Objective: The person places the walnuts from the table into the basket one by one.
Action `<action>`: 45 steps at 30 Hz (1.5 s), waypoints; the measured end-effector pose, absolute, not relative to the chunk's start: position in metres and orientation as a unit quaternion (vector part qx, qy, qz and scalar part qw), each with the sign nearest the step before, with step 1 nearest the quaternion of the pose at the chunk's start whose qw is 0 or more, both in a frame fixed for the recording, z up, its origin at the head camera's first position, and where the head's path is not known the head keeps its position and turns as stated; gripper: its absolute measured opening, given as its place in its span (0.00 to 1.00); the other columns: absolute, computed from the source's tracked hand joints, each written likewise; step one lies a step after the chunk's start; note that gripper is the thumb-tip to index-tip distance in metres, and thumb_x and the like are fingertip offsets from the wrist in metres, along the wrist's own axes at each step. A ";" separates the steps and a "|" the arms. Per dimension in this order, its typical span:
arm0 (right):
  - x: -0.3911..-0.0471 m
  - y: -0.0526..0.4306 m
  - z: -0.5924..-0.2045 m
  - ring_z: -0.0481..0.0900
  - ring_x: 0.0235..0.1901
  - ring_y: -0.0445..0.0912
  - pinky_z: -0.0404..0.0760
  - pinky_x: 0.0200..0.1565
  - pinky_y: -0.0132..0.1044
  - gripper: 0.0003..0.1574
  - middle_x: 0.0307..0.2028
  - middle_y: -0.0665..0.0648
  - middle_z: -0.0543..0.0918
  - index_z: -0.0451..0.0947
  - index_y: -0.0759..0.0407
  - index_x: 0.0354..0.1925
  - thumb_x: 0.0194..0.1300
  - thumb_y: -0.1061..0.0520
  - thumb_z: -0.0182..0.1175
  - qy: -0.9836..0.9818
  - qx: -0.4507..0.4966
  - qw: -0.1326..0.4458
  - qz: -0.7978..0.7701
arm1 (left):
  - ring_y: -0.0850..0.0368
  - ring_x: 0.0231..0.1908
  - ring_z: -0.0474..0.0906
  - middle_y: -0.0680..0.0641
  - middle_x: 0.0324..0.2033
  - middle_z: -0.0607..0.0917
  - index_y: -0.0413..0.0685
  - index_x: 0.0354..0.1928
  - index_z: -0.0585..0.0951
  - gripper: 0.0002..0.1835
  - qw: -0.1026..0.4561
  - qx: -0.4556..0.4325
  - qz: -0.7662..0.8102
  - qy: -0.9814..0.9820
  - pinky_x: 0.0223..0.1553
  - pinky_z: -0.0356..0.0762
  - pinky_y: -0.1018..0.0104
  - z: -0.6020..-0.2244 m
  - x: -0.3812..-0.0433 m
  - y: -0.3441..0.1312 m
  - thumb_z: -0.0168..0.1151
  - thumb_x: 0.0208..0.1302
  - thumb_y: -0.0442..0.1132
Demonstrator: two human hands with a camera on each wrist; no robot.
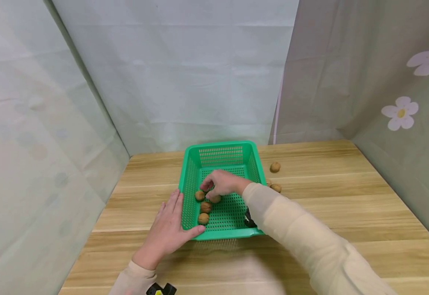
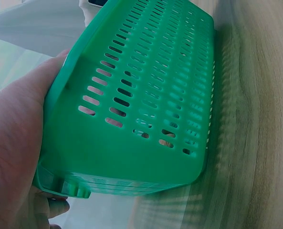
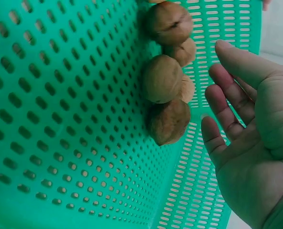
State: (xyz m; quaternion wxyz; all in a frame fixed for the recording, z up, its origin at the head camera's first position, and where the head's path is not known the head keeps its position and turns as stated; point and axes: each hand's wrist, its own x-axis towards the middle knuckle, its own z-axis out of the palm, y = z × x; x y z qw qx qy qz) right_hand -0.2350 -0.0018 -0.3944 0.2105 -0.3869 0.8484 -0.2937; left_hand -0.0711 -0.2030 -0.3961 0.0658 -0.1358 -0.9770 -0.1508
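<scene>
Several walnuts (image 1: 205,207) lie in the green plastic basket (image 1: 222,235), mostly along its left side. My right hand (image 1: 220,183) is over them inside the basket, reaching across from the right. In the right wrist view its fingers (image 3: 217,98) are loosely bent and hold nothing, apart from the walnuts (image 3: 162,78) beside them. My left hand (image 1: 170,225) rests at the basket's near left corner, fingers along the left rim and thumb on the front rim. The left wrist view shows that hand (image 2: 12,143) against the slotted basket wall (image 2: 117,152).
On the wooden table (image 1: 347,196), to the right of the basket, lie a walnut (image 1: 275,167) farther back and two more, one walnut (image 1: 276,188) clearly visible, near the basket's right rim. Pale cloth (image 1: 185,73) hangs behind the table and at both sides.
</scene>
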 end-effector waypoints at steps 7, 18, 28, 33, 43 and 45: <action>-0.235 0.002 -0.386 0.75 0.54 0.46 0.75 0.53 0.38 0.22 0.53 0.52 0.81 0.79 0.53 0.56 0.64 0.51 0.64 0.842 -0.375 0.193 -0.336 | 0.44 0.72 0.46 0.39 0.74 0.48 0.32 0.73 0.52 0.63 0.067 -0.137 -0.149 -0.977 0.67 0.47 0.39 -0.395 -0.071 -0.202 0.56 0.51 0.76; -0.225 0.032 -0.328 0.75 0.48 0.37 0.75 0.50 0.34 0.23 0.49 0.41 0.81 0.78 0.49 0.57 0.65 0.46 0.62 0.823 -0.376 0.130 -0.406 | 0.45 0.72 0.46 0.38 0.74 0.49 0.33 0.73 0.52 0.63 0.071 -0.144 -0.148 -0.976 0.67 0.47 0.39 -0.396 -0.076 -0.200 0.55 0.51 0.77; -0.206 0.131 -0.329 0.77 0.49 0.47 0.77 0.49 0.44 0.23 0.48 0.51 0.82 0.79 0.56 0.55 0.65 0.49 0.63 0.816 -0.320 0.071 -0.477 | 0.46 0.73 0.44 0.39 0.74 0.48 0.34 0.73 0.51 0.64 0.062 -0.142 -0.144 -0.977 0.68 0.46 0.41 -0.396 -0.080 -0.197 0.53 0.50 0.79; -0.198 0.184 -0.365 0.75 0.48 0.51 0.77 0.48 0.40 0.24 0.48 0.56 0.81 0.78 0.60 0.56 0.66 0.48 0.62 0.826 -0.238 0.062 -0.508 | 0.46 0.73 0.44 0.39 0.74 0.49 0.34 0.73 0.51 0.63 0.061 -0.145 -0.139 -0.978 0.68 0.46 0.41 -0.395 -0.082 -0.196 0.53 0.51 0.78; -0.185 0.245 -0.417 0.74 0.50 0.51 0.77 0.46 0.33 0.25 0.52 0.65 0.78 0.76 0.62 0.57 0.67 0.50 0.61 0.848 -0.153 0.056 -0.504 | 0.44 0.72 0.46 0.39 0.74 0.47 0.33 0.73 0.51 0.63 0.059 -0.141 -0.141 -0.978 0.68 0.45 0.40 -0.397 -0.081 -0.198 0.54 0.51 0.78; -0.183 0.250 -0.426 0.74 0.50 0.52 0.77 0.46 0.33 0.27 0.53 0.65 0.78 0.75 0.63 0.58 0.67 0.49 0.62 0.851 -0.142 0.059 -0.502 | 0.44 0.72 0.46 0.39 0.74 0.46 0.33 0.73 0.51 0.63 0.057 -0.141 -0.142 -0.978 0.68 0.45 0.40 -0.396 -0.080 -0.198 0.54 0.51 0.78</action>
